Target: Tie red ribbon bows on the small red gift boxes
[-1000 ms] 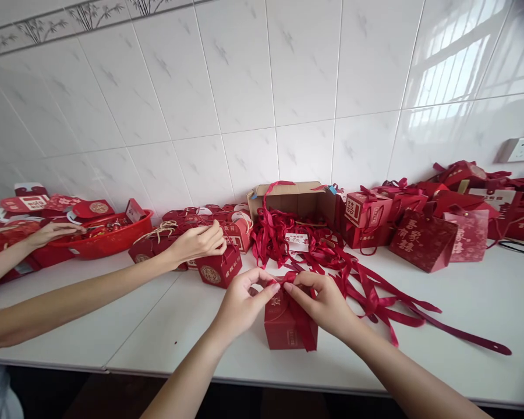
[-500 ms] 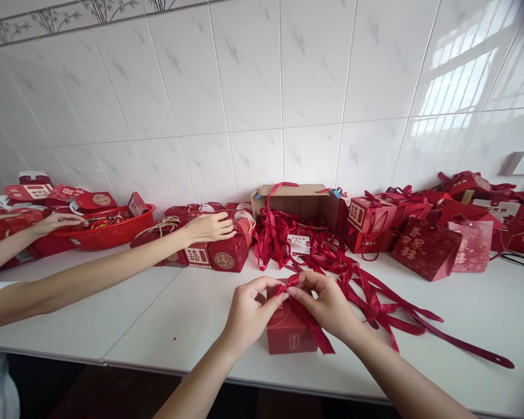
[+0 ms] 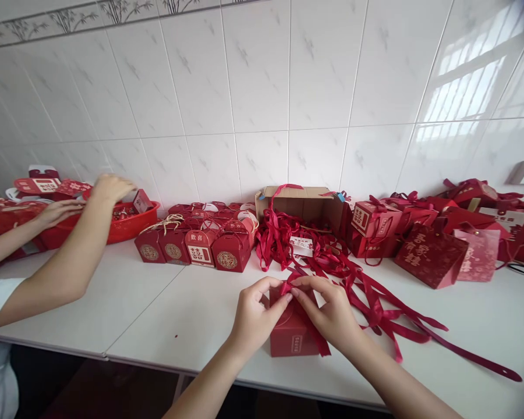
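Note:
A small red gift box (image 3: 293,338) stands upright on the white table in front of me. Over its top, my left hand (image 3: 258,312) pinches a dark red ribbon (image 3: 287,287) between thumb and forefinger. My right hand (image 3: 327,309) pinches the same ribbon from the other side, the two thumbs almost meeting. One ribbon tail hangs down the box's right front side. The exact shape of the knot is partly hidden by my fingers.
Behind lies a cardboard box (image 3: 303,208) spilling loose red ribbons (image 3: 274,235). Filled red boxes (image 3: 233,253) stand left of it; finished boxes and bags (image 3: 432,256) stand right. A co-worker's hands (image 3: 113,187) are at a red basin (image 3: 133,227) on the far left.
The co-worker's reaching arm has drawn back from the row of red boxes to the basin. My hands stay at the ribbon, with my fingers slightly closer together.

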The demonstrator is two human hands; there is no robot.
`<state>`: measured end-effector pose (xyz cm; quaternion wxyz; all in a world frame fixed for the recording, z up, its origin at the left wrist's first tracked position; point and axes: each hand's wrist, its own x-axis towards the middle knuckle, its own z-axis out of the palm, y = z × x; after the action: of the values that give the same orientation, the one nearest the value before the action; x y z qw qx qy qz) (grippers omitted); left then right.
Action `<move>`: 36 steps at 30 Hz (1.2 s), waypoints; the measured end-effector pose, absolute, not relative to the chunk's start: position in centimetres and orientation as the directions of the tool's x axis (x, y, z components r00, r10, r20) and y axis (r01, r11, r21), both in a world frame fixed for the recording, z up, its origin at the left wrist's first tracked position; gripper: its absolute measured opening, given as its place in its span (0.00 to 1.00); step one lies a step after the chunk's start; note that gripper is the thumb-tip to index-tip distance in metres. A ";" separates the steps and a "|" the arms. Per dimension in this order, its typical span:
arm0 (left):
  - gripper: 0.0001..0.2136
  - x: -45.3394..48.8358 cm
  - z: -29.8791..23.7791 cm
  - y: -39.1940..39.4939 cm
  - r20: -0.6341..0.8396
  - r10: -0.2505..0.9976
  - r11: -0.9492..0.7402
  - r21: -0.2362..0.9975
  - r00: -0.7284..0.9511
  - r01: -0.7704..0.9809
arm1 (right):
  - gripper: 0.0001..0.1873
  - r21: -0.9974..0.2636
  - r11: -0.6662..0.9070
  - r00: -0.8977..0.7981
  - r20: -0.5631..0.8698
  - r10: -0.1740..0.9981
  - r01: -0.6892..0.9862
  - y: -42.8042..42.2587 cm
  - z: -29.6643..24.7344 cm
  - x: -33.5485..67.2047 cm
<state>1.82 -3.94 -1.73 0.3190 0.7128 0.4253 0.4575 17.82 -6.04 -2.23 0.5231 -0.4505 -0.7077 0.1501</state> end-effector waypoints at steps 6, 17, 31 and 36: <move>0.06 2.0 -1.8 -3.9 0.408 0.883 -0.465 0.831 0.232 0.307 | 0.10 -0.648 0.511 -0.104 0.558 0.823 0.565 -6.4 -2.1 18.3; 0.06 2.0 -1.9 -3.9 0.382 0.886 -0.445 0.860 0.261 0.250 | 0.10 -0.818 0.359 -0.088 0.360 0.929 0.448 -6.1 -2.0 18.7; 0.06 1.1 -1.9 -4.1 0.401 0.846 -0.515 0.784 0.351 0.346 | 0.18 -0.972 0.109 -0.069 0.097 0.993 0.206 -6.9 -1.3 18.0; 0.04 1.0 -1.9 -3.8 0.372 0.873 -0.468 0.819 0.315 0.331 | 0.18 -0.945 0.145 -0.147 0.105 0.984 0.293 -7.7 -0.5 18.7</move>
<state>0.99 -3.76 -1.94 0.3204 0.7451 0.4039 0.4233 18.67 -7.74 -0.50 0.4150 -0.5044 -0.6327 0.4161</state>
